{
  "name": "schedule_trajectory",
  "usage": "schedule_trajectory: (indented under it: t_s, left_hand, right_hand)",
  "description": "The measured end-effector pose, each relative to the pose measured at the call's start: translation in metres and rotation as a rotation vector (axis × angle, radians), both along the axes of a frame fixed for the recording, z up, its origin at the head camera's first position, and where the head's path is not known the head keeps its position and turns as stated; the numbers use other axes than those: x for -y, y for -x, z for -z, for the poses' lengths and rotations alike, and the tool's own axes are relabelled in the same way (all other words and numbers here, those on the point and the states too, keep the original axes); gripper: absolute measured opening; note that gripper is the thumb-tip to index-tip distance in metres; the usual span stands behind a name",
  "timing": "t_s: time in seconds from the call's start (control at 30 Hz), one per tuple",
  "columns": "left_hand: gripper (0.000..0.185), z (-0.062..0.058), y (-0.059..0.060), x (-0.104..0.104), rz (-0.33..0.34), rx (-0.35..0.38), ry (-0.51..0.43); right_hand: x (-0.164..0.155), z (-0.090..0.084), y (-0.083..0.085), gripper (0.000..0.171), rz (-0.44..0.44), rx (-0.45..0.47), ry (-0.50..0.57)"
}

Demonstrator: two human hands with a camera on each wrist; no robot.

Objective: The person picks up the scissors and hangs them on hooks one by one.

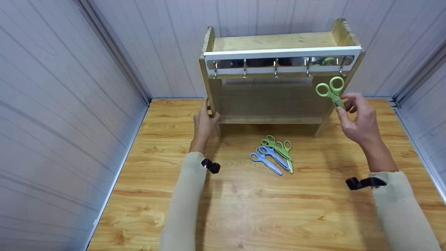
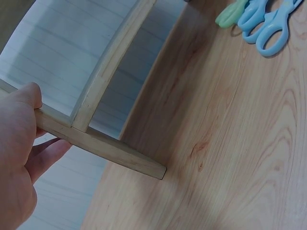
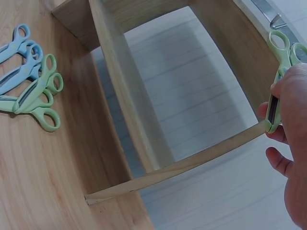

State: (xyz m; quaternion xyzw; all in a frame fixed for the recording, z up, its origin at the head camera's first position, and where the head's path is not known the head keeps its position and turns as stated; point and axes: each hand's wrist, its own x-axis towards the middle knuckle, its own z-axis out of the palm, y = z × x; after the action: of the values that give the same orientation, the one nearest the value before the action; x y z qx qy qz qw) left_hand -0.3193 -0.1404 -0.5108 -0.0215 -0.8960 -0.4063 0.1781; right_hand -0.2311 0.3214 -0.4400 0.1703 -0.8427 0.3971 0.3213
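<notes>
On the wooden tabletop point(image 1: 244, 209), head view: a pale wooden rack point(image 1: 275, 42) with a white rail of metal hooks point(image 1: 278, 62) stands against the back wall. The left hand point(image 1: 204, 122) grips the rack's left upright, fingers curled round it; the right hand point(image 1: 359, 120) pinches the blades of a pair of green-handled scissors point(image 1: 331, 89), handles up, just below the rightmost metal hook point(image 1: 343, 68). A loose pile of green and blue scissors point(image 1: 273, 155) lies on the table in front of the rack. Left wrist view: the left hand point(image 2: 19, 158) wraps the wooden frame point(image 2: 96, 139), thumb on top; handles of the pile point(image 2: 259, 21) show at the upper right. Right wrist view: the right hand point(image 3: 290, 139) holds the green-handled scissors point(image 3: 280, 72) by the closed blades, their loops near a hook point(image 3: 277, 21). Judged risk: held by so light a pinch, the scissors could slip or miss the hook and drop; releasing the upright could let the rack shift.
</notes>
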Motion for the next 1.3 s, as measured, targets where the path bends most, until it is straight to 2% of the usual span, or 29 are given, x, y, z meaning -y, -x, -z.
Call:
schedule_trajectory:
  t_s: [0.6, 1.3]
  left_hand:
    - [0.076, -0.002, 0.000, -0.002, -0.011, 0.007, 0.008]
    - [0.076, -0.002, -0.001, -0.002, -0.011, 0.024, 0.012]
  right_hand:
    - [-0.008, -0.007, 0.005, 0.028, 0.010, -0.015, 0.026]
    - [-0.007, 0.003, 0.015, 0.031, -0.002, 0.034, 0.071]
